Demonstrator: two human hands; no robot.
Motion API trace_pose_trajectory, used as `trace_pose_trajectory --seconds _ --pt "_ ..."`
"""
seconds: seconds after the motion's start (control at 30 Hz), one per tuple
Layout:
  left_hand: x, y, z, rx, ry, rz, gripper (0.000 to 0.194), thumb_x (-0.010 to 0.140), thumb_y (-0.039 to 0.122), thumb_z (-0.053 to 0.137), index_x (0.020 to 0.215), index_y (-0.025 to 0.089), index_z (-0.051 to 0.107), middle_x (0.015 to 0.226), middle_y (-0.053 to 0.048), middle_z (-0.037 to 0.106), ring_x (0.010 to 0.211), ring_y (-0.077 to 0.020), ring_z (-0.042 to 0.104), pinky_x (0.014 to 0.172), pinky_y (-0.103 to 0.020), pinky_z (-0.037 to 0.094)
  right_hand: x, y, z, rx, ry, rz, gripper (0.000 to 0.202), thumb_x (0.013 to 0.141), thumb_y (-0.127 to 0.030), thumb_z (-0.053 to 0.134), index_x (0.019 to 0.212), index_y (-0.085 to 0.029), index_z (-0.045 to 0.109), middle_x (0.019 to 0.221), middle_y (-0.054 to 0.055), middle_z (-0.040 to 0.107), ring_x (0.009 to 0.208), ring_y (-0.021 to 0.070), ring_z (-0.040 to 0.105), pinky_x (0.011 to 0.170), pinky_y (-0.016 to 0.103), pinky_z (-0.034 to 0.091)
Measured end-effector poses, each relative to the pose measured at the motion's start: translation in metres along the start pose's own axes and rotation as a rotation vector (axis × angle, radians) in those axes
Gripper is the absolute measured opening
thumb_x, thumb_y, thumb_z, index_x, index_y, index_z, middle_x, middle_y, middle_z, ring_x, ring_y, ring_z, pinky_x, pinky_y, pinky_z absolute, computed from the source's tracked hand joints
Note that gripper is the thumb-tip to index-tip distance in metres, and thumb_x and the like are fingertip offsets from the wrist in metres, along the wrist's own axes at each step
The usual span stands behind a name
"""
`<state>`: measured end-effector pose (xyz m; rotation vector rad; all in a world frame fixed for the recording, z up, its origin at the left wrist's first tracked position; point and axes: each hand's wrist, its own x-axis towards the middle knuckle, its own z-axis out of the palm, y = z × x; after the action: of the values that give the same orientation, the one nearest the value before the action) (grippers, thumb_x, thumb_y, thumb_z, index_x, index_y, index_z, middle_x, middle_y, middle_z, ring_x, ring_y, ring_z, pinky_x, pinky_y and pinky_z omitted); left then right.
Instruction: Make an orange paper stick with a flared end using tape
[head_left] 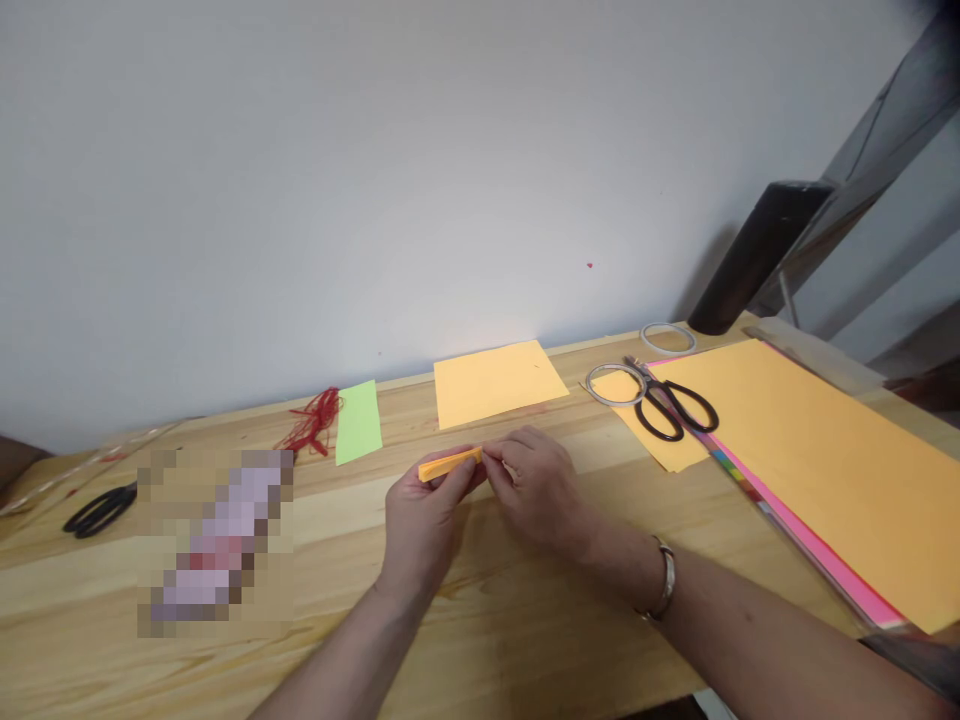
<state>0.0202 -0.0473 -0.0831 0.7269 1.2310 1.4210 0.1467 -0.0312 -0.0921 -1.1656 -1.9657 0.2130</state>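
A narrow strip of folded orange paper [448, 465] is held just above the wooden table, in the middle of the view. My left hand [426, 520] grips it from below, thumb pressed along its near face. At the strip's right end, the thumb and fingertips of my right hand [536, 485] pinch together on the paper. Layers of folds show at the strip's left end. A silver bracelet [666, 578] circles my right wrist.
Behind my hands lie an orange sheet [499, 383], a green paper [359, 423] and red string [319, 415]. To the right are black-handled scissors [679, 408], tape rolls [615, 385] and large orange sheets [832, 450]. Other scissors [101, 510] and a blurred-out item [225, 540] lie left.
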Motion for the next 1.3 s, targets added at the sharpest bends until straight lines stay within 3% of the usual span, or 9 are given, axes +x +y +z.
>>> trace_pose_trajectory --seconds 0.3,0.87,1.3 --pt "-0.0009 0.0017 -0.0001 0.051 0.01 0.005 0.03 0.062 0.027 0.078 0.085 0.01 0.069 0.079 -0.007 0.074 0.075 -0.017 0.069 0.077 -0.028 0.055 -0.0012 -0.0001 0.0018 0.003 0.009 0.008 0.017 0.086 -0.017 0.05 0.078 -0.017 0.066 0.073 0.004 0.064 0.071 0.0163 0.055 0.066 0.028 0.039" --pt "0.0006 0.0018 0.0 0.067 0.005 0.013 0.027 0.061 0.027 0.078 0.083 0.012 0.07 0.079 -0.007 0.074 0.075 -0.019 0.07 0.08 -0.033 0.055 0.0011 0.0006 0.0013 0.056 0.017 0.055 0.016 0.082 -0.014 0.052 0.076 -0.017 0.066 0.073 0.004 0.065 0.071 0.0159 0.056 0.066 0.027 0.04" --pt "0.0033 0.0008 -0.0022 -0.06 -0.037 -0.038 0.031 0.061 0.026 0.078 0.085 0.009 0.069 0.081 -0.01 0.074 0.082 -0.0233 0.07 0.085 -0.039 0.054 0.0069 0.0006 -0.0024 0.278 -0.011 0.248 0.015 0.079 -0.016 0.055 0.072 -0.018 0.068 0.064 0.001 0.066 0.061 0.0129 0.057 0.057 0.024 0.039"
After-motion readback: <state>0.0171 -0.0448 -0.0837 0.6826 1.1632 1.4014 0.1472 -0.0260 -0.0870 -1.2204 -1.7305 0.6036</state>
